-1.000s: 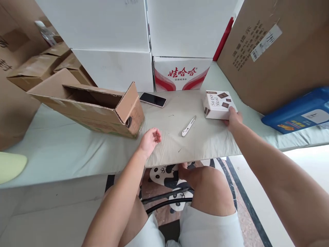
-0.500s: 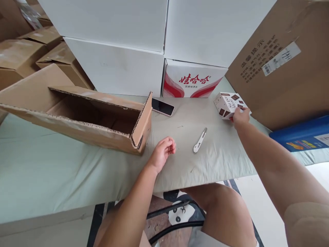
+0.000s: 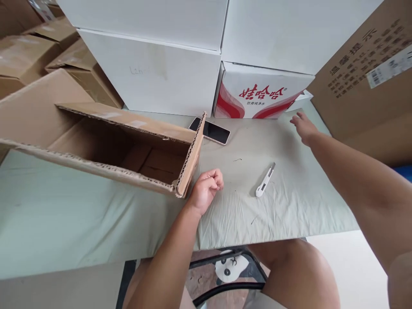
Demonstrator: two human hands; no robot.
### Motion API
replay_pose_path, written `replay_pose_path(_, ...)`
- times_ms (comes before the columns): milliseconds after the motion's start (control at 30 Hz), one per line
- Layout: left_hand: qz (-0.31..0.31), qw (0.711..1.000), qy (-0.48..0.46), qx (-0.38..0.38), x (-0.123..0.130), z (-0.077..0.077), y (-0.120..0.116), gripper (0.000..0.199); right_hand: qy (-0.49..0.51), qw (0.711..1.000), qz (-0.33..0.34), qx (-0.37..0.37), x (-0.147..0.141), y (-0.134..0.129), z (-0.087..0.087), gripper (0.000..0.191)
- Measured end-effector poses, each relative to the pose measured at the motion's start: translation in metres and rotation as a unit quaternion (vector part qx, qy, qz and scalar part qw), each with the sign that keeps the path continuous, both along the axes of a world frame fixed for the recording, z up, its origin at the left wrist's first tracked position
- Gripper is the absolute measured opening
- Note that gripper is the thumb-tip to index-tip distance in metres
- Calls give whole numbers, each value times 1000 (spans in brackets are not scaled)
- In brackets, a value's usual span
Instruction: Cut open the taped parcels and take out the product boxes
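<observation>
My left hand rests on the green cloth, its fingers curled with nothing showing in them, beside the near right corner of an open cardboard box. At the right, my right hand is over the cloth with its fingers apart and holds nothing. Just beyond it, a small white box is partly hidden beside the red and white carton. Between my hands lies a white utility knife. A phone lies behind the box's right end, partly covered by its flap.
White boxes are stacked along the back of the cloth-covered table. A large brown carton stands at the right, and several brown boxes are at the back left. My knees are under the front edge.
My right hand has let go of the small printed box, which now sits farther back by the red and white carton. The blue package has mostly left the view as the camera shifted.
</observation>
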State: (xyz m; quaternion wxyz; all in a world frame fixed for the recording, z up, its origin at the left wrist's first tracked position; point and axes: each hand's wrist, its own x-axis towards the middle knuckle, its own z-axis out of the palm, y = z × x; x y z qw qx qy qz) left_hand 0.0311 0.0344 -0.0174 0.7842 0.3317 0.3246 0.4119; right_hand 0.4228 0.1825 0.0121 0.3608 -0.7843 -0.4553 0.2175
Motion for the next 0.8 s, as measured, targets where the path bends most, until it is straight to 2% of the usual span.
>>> replay_pose_path(67, -2, 1000, 4, 13, -2, 0, -5, 18, 13, 1000, -14, -2, -27, -15, 16, 26)
replay_pose_path(133, -14, 998, 30, 44, -4, -1, -13, 17, 35, 999, 15, 6, -63, -35, 37, 21)
replay_pose_path(233, -39, 991, 84, 95, -8, -6, -24, 17, 71, 990, 120, 9, -131, -70, 71, 21)
replay_pose_path(300, -53, 987, 102, 114, -11, -6, -30, 18, 105, 973, 204, -12, -179, -94, 94, 28)
replay_pose_path(367, -69, 983, 111, 127, -15, -5, -34, 19, 134, 957, 255, -38, -226, -114, 114, 36)
replay_pose_path(500, -104, 975, 123, 155, -21, 1, -38, 19, 130, 954, 245, -109, -298, -130, 136, 41)
replay_pose_path(567, -118, 971, 126, 163, -24, 3, -39, 18, 118, 953, 228, -158, -314, -128, 138, 31)
replay_pose_path(667, -133, 967, 132, 171, -28, 6, -41, 17, 165, 937, 218, -217, -312, -126, 135, 19)
replay_pose_path(800, -150, 960, 155, 177, -31, 10, -41, 18, 265, 907, 188, -266, -296, -140, 119, 26)
